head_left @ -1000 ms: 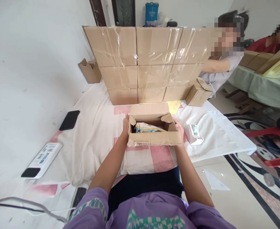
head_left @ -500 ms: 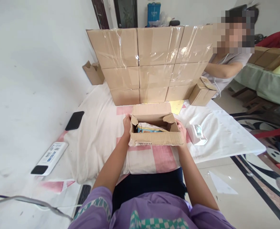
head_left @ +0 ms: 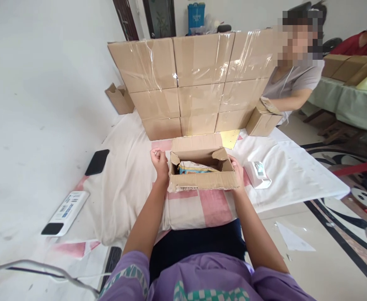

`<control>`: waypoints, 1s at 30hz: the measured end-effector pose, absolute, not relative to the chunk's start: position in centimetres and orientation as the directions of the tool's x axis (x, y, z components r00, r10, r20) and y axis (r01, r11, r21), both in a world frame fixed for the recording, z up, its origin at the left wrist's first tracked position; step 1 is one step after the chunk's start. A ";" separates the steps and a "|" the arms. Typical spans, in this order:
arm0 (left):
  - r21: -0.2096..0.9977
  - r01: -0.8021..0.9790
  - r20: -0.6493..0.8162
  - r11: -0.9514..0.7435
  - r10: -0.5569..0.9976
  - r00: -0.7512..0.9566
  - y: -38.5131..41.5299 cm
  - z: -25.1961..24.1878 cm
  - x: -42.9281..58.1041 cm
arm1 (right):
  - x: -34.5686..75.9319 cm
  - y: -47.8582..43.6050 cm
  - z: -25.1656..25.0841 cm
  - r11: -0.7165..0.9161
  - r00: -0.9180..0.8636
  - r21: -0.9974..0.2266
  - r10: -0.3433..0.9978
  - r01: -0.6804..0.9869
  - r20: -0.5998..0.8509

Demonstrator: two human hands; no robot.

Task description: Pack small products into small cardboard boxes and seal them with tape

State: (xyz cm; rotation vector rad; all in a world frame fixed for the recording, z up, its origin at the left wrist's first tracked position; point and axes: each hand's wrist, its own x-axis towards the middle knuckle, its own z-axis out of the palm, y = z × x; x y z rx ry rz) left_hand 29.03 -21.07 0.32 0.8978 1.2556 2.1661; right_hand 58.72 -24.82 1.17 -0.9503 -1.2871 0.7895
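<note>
A small cardboard box [head_left: 206,181] with its top flaps open rests on the cloth-covered table in front of me. Inside it lies a blue, yellow and white printed packet [head_left: 194,168]. Along the box's right side, my right hand [head_left: 237,169] grips the wall, its fingers partly hidden behind the edge. My left hand [head_left: 160,160] is just off the box's left side, its fingers curled in; I see nothing in them.
Taped cardboard boxes [head_left: 198,98] form a wall behind. A white tape dispenser [head_left: 258,174] stands right, a dark phone [head_left: 97,162] and a white device [head_left: 66,212] left. Another closed-up box [head_left: 263,119] is near a person [head_left: 299,79] at back right. A yellow sheet [head_left: 231,139] lies behind the box.
My left hand has let go of the box's left side and moved a little left, fingers curling. The right hand and box stay in place. The person at back right has shifted posture.
</note>
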 end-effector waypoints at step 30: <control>0.877 -0.078 0.425 -0.474 0.841 -0.334 -23.7 2.9 29.1 | 60.0 -25.9 1.8 0.156 -0.338 -0.983 0.924 -0.092 0.178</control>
